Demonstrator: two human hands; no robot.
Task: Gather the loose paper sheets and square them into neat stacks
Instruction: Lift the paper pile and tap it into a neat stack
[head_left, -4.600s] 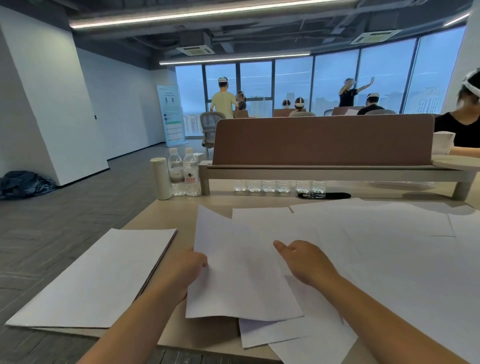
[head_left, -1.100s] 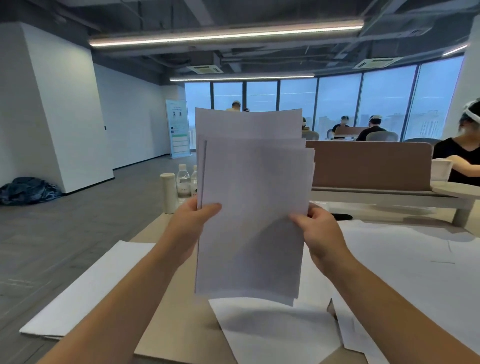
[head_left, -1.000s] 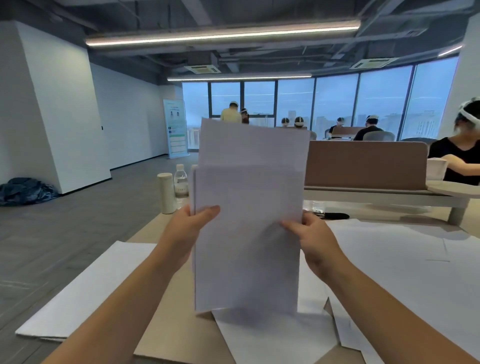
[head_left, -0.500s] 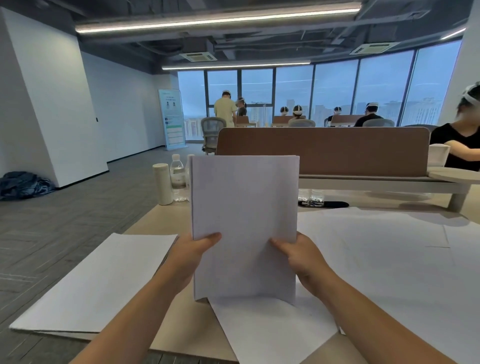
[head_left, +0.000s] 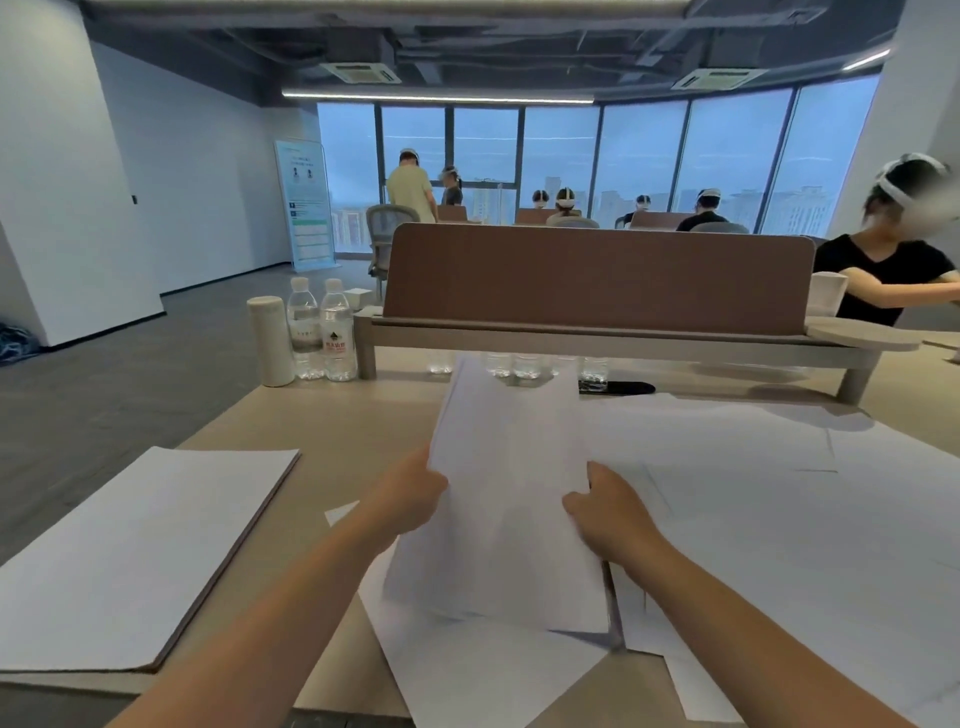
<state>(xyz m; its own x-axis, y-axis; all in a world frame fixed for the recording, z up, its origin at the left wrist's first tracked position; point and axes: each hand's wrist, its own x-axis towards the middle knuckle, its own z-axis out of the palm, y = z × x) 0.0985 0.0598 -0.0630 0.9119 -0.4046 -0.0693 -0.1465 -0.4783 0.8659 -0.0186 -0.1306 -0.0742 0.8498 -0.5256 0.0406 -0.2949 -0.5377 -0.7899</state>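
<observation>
Fingers: left hand (head_left: 410, 499), right hand (head_left: 608, 514) both pinch sheaf (head_left: 509, 499) edges | bottles (head_left: 337, 338): clear water

Open lane: bare desk (head_left: 337, 426) between the squared stack (head_left: 135, 561) on your left and the sheaf (head_left: 511, 493) your left hand (head_left: 410, 499) and right hand (head_left: 608, 512) hold at centre. Your right side is covered in loose sheets (head_left: 753, 493), lying flat, passable above. Far left corner is blocked by two water bottles (head_left: 337, 338) and a white cylinder (head_left: 270, 340). The divider screen (head_left: 597, 275) walls off the far edge; the low gap under its shelf holds small bottles (head_left: 595, 370) and a black object (head_left: 623, 387).
</observation>
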